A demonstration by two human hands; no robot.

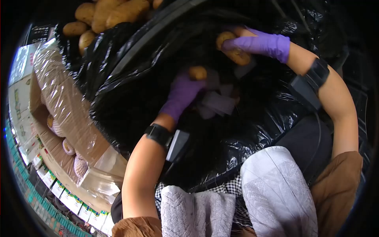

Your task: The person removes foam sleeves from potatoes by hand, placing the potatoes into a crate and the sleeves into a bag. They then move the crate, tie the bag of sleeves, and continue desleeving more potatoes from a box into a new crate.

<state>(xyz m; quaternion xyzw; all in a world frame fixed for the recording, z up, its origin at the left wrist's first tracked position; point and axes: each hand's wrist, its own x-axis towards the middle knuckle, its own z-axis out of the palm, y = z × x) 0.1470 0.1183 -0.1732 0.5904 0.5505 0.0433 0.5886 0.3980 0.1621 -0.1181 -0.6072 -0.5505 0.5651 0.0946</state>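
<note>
My left hand [183,93], in a purple glove, reaches down into a bin lined with a black plastic bag [252,142]. Its fingers are closed around a potato [198,72], blurred by motion. My right hand [258,42], gloved the same way, is at the far right inside of the liner. It grips potatoes, one [224,39] by the thumb and another [239,57] below it. Pale crumpled scraps [217,103] lie in the dark bottom of the bin, between and below my hands.
Several potatoes [118,14] are heaped on black plastic at the upper left. Beside the bin on the left is an open cardboard box [55,158] with clear film and fruit in foam nets [80,166]. A grey towel [276,185] lies over my lap.
</note>
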